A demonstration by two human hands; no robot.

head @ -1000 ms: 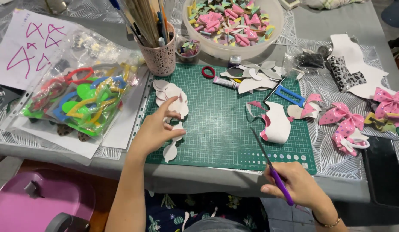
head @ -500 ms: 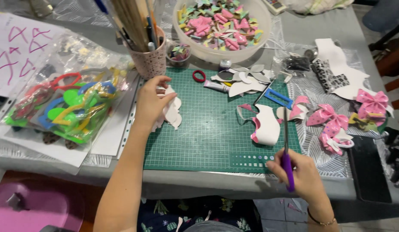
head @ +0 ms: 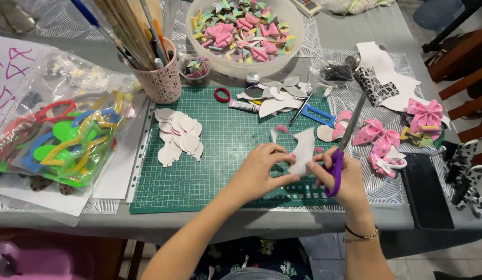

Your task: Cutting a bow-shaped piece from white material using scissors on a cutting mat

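White foam piece [head: 303, 150], pink on its other face, sat pinched between both hands above the green cutting mat [head: 225, 155]. Left hand [head: 261, 168] gripped its near edge; right hand [head: 344, 173] pinched it too, purple-handled scissors [head: 343, 148] hooked on the fingers, blades pointing away. Steady support near the cut line looked wise. Cut petals [head: 179, 136] lay left on the mat; pink bows [head: 378, 135] right.
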